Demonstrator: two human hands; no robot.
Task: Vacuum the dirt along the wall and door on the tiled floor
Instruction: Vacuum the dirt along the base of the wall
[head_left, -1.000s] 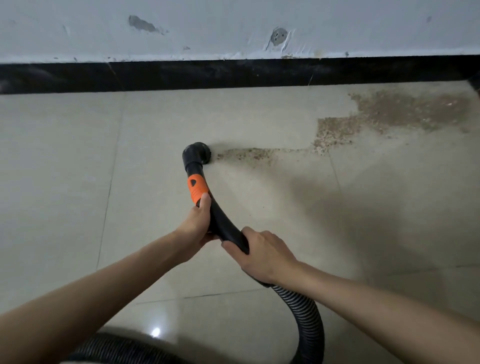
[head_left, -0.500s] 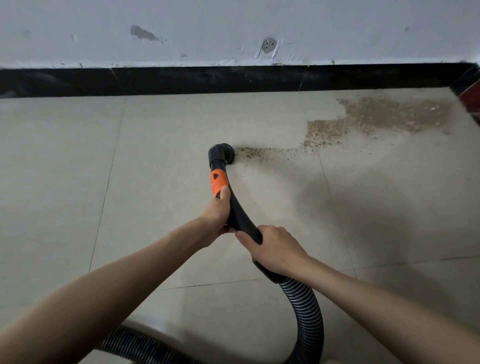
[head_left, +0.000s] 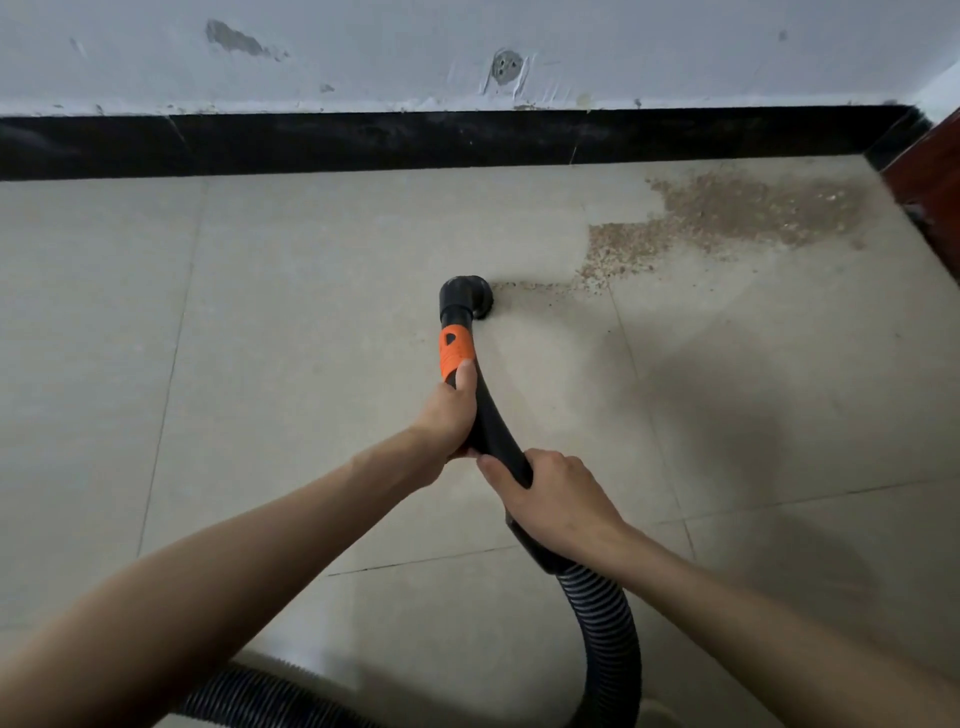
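Black vacuum nozzle (head_left: 466, 301) touches the brown dirt (head_left: 727, 218) trail's left end.

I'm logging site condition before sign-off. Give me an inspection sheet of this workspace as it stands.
Surface: beige tiled floor, bare to the left of the nozzle.
Job's things: black vacuum nozzle on the floor at the end of a thin dirt trail; the larger dirt patch lies to its right, near the door.
Clutter: nothing seen.
Grips: left hand holds the wand below the orange band; right hand holds it lower.
Cables: ribbed hose loops behind the arms.
Surroundings: chipped white wall, black skirting.
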